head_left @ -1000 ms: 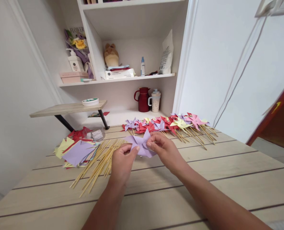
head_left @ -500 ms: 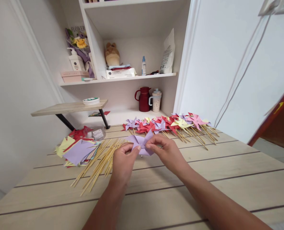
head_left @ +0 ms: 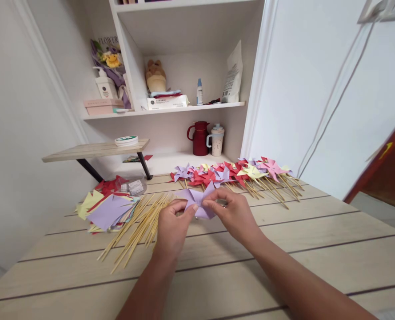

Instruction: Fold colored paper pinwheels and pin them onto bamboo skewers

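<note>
A purple paper pinwheel (head_left: 197, 197) is held just above the table, its blades folded in toward the middle. My left hand (head_left: 174, 224) pinches its left lower side between thumb and fingers. At its centre and right side, my right hand (head_left: 233, 212) is closed on the paper, with the fingertips by the middle. Something small and shiny shows under the pinwheel, too small to name. Left of my left hand lies a loose bunch of thin wooden sticks (head_left: 135, 240). Beyond my hands, finished pinwheels (head_left: 229, 173) on sticks lie in a row.
At the left is a pile of coloured paper sheets (head_left: 109, 212), with a clear plastic box (head_left: 133, 186) behind it. A small raised wooden stand (head_left: 93, 151) carries a round white container (head_left: 126, 141). A red jug (head_left: 200, 138) and a cup (head_left: 217, 140) stand on the shelf unit.
Both hands keep their hold on the purple pinwheel. It has shifted and tilted very slightly; otherwise the scene looks the same.
</note>
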Motion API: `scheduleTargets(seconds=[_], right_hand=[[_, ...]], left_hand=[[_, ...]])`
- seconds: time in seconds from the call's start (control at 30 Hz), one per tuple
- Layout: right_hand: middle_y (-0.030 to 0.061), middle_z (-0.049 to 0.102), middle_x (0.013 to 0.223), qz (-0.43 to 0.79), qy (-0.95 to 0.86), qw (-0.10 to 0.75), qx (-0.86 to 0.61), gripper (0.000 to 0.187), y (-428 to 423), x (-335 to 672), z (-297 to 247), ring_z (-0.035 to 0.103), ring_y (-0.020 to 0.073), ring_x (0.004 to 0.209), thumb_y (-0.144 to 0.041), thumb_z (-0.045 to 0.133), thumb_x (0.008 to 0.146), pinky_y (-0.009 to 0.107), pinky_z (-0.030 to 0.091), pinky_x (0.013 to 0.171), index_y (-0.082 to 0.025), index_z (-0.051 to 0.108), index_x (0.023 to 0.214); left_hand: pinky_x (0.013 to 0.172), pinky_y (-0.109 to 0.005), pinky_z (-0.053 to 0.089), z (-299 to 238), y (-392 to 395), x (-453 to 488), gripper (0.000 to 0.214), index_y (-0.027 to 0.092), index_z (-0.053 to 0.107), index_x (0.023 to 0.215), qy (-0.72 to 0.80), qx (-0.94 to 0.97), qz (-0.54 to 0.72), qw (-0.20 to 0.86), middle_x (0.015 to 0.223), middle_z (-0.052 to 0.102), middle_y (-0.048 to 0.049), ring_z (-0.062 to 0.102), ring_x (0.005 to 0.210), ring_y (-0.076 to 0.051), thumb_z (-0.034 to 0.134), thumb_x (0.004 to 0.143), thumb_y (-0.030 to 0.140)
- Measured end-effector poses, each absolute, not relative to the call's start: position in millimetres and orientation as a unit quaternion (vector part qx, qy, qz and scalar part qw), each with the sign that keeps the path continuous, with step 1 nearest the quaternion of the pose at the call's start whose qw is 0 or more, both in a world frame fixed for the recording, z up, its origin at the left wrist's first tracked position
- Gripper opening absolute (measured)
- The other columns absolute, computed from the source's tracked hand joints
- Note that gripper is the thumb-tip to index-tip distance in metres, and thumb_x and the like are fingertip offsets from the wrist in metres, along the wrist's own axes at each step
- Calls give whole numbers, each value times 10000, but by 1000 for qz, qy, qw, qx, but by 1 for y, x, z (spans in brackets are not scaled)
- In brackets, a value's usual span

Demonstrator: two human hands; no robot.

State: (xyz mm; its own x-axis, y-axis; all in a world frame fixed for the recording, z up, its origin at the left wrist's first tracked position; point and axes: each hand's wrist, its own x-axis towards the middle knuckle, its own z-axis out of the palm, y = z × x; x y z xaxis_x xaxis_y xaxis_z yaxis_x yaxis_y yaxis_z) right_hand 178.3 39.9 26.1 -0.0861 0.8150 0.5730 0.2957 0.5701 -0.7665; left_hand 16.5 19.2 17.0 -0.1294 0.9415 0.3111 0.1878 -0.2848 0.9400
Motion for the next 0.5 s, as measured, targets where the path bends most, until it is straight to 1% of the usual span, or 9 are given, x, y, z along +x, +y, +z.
scheduleTargets(seconds=[0.27,0.5], right_hand=[[-15,694,664,204,-706,552,-394,188,37,177,27,623,163,669,-215,726,804,279,448,662,-203,652,632],[-14,670,650,186,-704,555,-402,212,38,178,27,602,173,651,-241,739,802,296,429,645,-210,630,623]], left_hand=[[602,-248,382,22,15,20,221,177,695,629,488,564,567,350,687,548,-7,485,662,-145,705,760,355],[589,-246,374,17,18,20,266,180,651,599,488,565,568,345,633,507,14,452,620,-132,725,749,387]])
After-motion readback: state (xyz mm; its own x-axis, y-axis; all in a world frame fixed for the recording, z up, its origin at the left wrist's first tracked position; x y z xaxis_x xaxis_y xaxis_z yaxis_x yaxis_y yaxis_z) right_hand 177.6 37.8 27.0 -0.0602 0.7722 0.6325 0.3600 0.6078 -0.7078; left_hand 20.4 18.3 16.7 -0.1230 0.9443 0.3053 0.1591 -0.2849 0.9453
